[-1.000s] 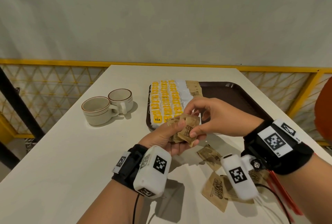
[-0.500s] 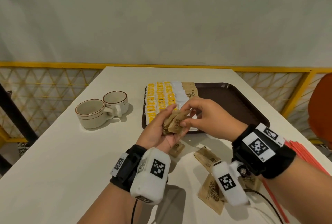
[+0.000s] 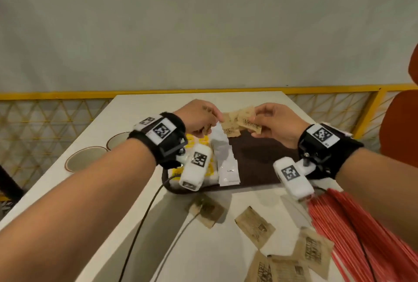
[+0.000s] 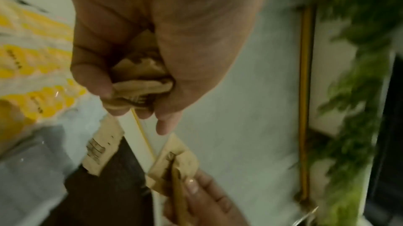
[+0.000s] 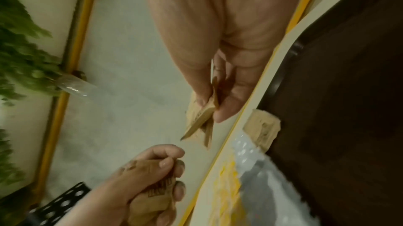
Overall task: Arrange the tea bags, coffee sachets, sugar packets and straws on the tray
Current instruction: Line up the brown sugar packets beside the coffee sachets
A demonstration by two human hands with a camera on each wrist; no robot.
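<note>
Both hands hover over the far end of the dark brown tray (image 3: pixel 260 161). My left hand (image 3: pixel 211 124) grips a crumpled bunch of brown sugar packets (image 4: pixel 139 81). My right hand (image 3: pixel 253 123) pinches a couple of brown sugar packets (image 3: pixel 248 122) between thumb and fingers, a little apart from the left hand. On the tray lie rows of yellow tea bags (image 3: pixel 204 143), partly hidden by my left wrist, a row of white sachets (image 3: pixel 227 164), and some brown packets (image 3: pixel 229 131) at the far end. Red straws (image 3: pixel 352 227) lie on the table at the near right.
Several loose brown packets (image 3: pixel 254 225) lie scattered on the white table (image 3: pixel 203 247) in front of the tray. Two cups (image 3: pixel 86 160) stand left of the tray, partly behind my left arm. A yellow railing (image 3: pixel 67 95) runs behind the table, and an orange chair (image 3: pixel 400 123) stands at the right.
Both hands have moved forward from the near edge to over the tray's far end and drawn apart. My right hand now holds packets taken from the left hand's bunch.
</note>
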